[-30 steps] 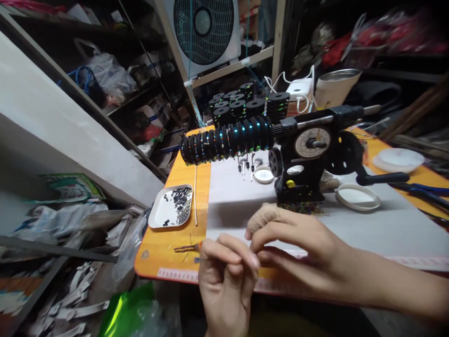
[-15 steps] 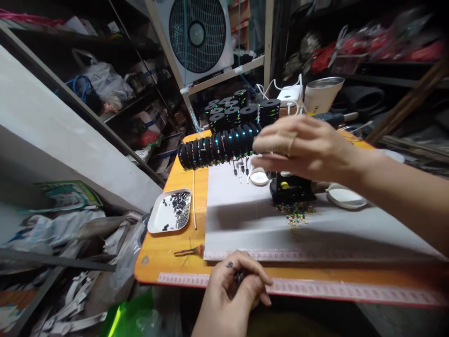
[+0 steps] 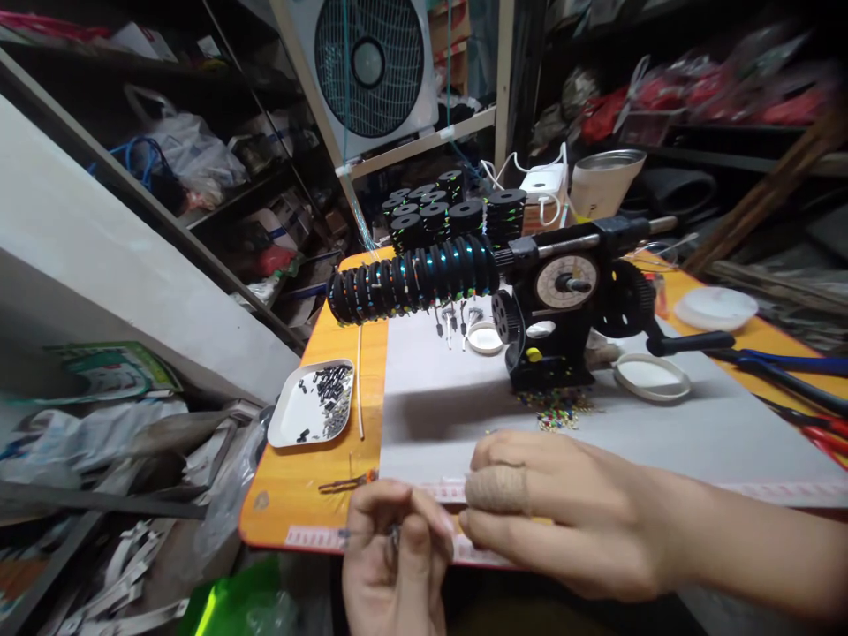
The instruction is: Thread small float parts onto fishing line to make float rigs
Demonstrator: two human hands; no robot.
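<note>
My left hand [image 3: 401,552] is at the table's front edge, palm up with its fingers curled closed. Something small and dark shows between its fingers, too little of it to name. Close beside it is my right hand [image 3: 563,508], back upward, with a tan wrap around one finger. Its fingers are bent and pressed together; their tips and anything in them are hidden. Beyond the hands, a black hand-cranked winding machine [image 3: 563,283] stands on a grey-white board [image 3: 450,442]. A row of black spools [image 3: 411,278] with coloured beads sits on its shaft.
A white tray [image 3: 284,420] of small black and silver pieces lies at left, near pliers [image 3: 348,483]. Loose coloured beads [image 3: 556,411] and a round lid [image 3: 653,378] lie around the machine. Blue-handled pliers [image 3: 795,362] are at right. Stacked spools [image 3: 467,212] stand behind.
My right hand has come down from the spool row on the shaft to beside my left hand, uncovering the machine. The left hand has shifted slightly left and turned palm up.
</note>
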